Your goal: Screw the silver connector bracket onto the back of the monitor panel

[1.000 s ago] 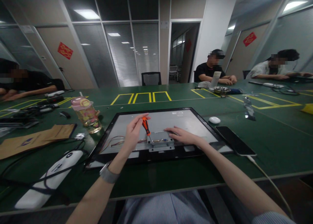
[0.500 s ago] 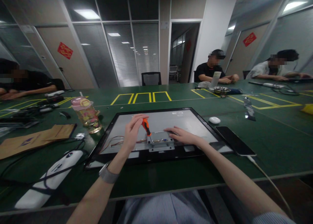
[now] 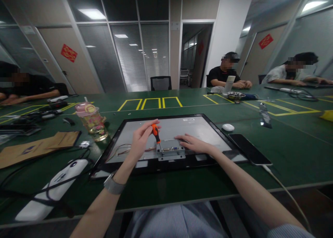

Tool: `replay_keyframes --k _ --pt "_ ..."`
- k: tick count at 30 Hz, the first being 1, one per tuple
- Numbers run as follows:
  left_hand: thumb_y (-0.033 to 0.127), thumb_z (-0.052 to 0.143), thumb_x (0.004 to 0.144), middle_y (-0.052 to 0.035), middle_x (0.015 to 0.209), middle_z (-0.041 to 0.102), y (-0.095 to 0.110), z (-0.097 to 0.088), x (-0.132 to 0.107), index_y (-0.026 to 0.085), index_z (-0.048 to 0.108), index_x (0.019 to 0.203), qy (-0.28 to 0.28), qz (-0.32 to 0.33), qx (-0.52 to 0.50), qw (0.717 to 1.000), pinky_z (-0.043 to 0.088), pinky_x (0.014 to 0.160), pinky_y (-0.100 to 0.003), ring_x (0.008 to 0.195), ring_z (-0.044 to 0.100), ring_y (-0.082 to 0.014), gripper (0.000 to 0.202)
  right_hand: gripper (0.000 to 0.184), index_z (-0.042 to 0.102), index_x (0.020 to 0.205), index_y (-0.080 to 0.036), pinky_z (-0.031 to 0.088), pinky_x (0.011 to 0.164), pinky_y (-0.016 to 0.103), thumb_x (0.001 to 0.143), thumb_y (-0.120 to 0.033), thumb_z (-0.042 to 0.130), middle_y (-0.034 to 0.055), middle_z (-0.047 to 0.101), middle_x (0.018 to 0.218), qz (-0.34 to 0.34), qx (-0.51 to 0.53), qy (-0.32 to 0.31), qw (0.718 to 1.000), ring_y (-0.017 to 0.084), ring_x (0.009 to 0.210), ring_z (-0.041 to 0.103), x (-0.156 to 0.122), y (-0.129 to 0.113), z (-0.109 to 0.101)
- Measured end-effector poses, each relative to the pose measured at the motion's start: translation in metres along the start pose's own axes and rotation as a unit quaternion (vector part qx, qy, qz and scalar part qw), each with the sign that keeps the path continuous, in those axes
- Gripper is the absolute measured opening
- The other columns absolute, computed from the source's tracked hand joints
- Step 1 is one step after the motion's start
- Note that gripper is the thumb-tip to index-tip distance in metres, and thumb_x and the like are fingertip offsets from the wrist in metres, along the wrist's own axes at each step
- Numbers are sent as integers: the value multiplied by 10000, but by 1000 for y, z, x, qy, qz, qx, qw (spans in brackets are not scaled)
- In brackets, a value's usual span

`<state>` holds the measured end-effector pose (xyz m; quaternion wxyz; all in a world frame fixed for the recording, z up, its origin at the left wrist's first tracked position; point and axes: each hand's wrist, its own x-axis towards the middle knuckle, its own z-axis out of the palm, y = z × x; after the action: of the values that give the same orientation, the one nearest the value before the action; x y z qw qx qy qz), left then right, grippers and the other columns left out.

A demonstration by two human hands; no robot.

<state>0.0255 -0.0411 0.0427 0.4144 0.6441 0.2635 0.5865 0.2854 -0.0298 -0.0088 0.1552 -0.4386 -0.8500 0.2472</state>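
My left hand [image 3: 143, 136] grips the handle of an orange and black screwdriver [image 3: 156, 133], fingers around its top end. The screwdriver stands slightly tilted, its tip down at the left part of a metal bracket [image 3: 171, 155] that carries ports. Fingers spread, my right hand [image 3: 194, 143] rests at the right side of this bracket's board. Both lie over the grey back of a flat display panel [image 3: 208, 130] with a black frame. Thin wires [image 3: 118, 150] run along the panel's left part toward the bracket. Whether the tip sits in a screw is too small to tell.
A pink-lidded cup [image 3: 91, 121], a paper bag [image 3: 59, 141] and a white power strip [image 3: 56, 189] with black cables stand left. To the right are a phone [image 3: 249, 149] on a cable and a white case [image 3: 228, 127]. Several people sit around the green table [image 3: 145, 193].
The fingers of my left hand have shifted slightly on the screwdriver's handle, and its wrist has moved a little left. My right hand stays where it was.
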Motion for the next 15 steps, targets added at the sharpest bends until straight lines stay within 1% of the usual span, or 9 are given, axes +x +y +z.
replay_keyframes --k 3,6,8,11,13,15 --pt "282 584 804 -67 964 631 2 1 -1 189 664 1023 18 26 62 998 487 809 -306 881 609 -169 251 520 404 1341 -219 146 1118 434 910 -497 320 35 442 1379 0 2 1 1000 249 1299 331 0 1 0" --pt "275 613 778 -53 979 584 2 2 -2 209 700 938 45 54 116 991 480 772 -255 895 576 -154 193 514 406 1341 -219 134 1122 431 914 -491 316 36 445 1377 -8 3 2 1000 239 1291 347 0 0 0" --pt "280 566 807 -66 1047 577 2 2 -1 206 703 944 46 56 97 993 471 820 -271 957 571 -171 207 512 406 1341 -218 128 1124 430 916 -488 313 36 446 1377 -11 2 3 1000 234 1289 353 0 0 0" --pt "285 498 848 -92 1116 595 2 2 -1 187 667 1036 14 27 26 999 471 867 -334 986 594 -205 271 516 409 1339 -208 137 1122 423 916 -487 313 41 451 1372 -9 -1 4 1000 233 1278 368 1 0 0" --pt "283 499 854 -94 1086 621 2 1 -1 187 633 1090 -4 6 15 1000 481 851 -346 939 619 -200 288 525 412 1337 -198 149 1120 418 914 -492 313 47 451 1372 -5 -2 3 1000 236 1281 363 1 0 0" --pt "269 539 837 -74 1011 635 3 1 -2 196 644 1059 1 14 42 999 485 824 -313 886 622 -173 257 533 413 1337 -196 154 1118 415 910 -498 314 49 448 1375 -1 -1 2 1000 240 1289 352 0 -1 0"
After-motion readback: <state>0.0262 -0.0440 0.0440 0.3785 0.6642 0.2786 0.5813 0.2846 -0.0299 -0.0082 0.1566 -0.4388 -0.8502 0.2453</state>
